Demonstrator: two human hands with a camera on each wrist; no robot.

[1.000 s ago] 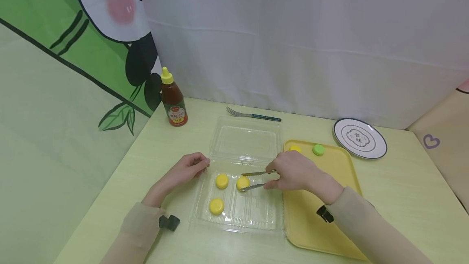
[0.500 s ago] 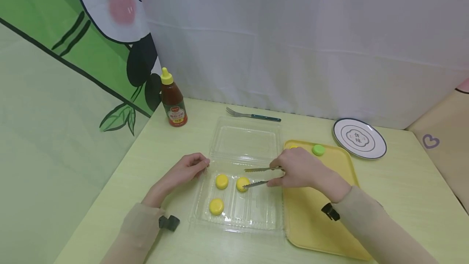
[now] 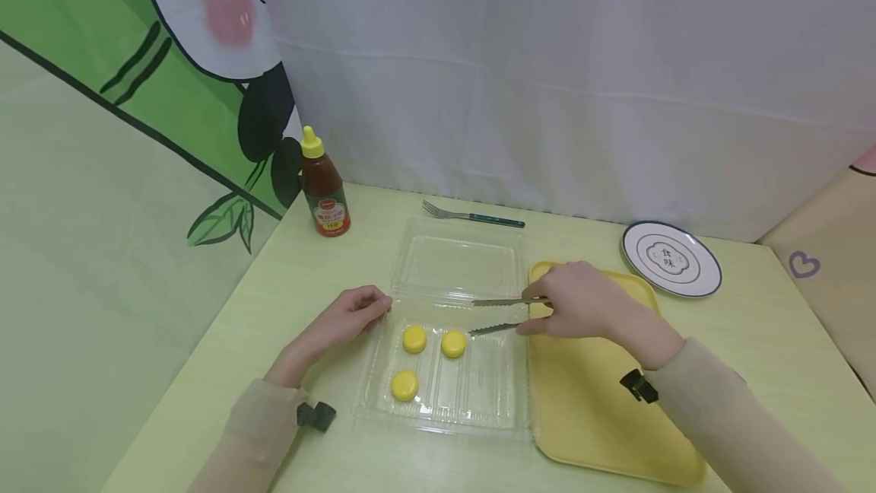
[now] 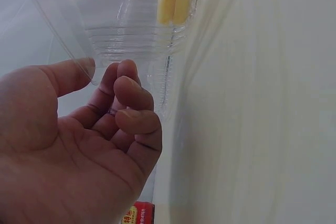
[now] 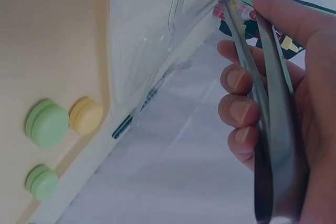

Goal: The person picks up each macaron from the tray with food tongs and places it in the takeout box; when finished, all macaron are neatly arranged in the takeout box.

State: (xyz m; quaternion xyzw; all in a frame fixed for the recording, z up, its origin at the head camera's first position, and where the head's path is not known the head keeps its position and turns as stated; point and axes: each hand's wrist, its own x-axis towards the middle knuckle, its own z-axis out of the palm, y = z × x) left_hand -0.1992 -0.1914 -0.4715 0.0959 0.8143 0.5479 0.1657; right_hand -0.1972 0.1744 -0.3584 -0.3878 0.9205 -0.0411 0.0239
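A clear plastic hinged container (image 3: 489, 394) lies opened out, with three yellow macarons (image 3: 404, 386) in its near half. My left hand (image 3: 352, 312) pinches the container's left edge near the hinge, thumb on one side of the rim and curled fingers on the other. My right hand (image 3: 591, 303) grips metal tongs (image 5: 283, 150), held over the container's right side. The tongs' tips are apart with nothing between them, just up and right of the rightmost yellow macaron (image 3: 454, 344).
Right of the container is a yellow tray (image 3: 602, 409). Two green macarons (image 5: 50, 123) and a yellow macaron (image 5: 86, 115) sit on it, hidden behind my right hand in the head view. A fork (image 3: 479, 217), a sauce bottle (image 3: 327, 196) and a plate (image 3: 672, 259) stand farther back.
The tongs have opened wider and let go of the rightmost yellow macaron, which stays in the container. My right hand has moved right and back with them; my left hand is still.
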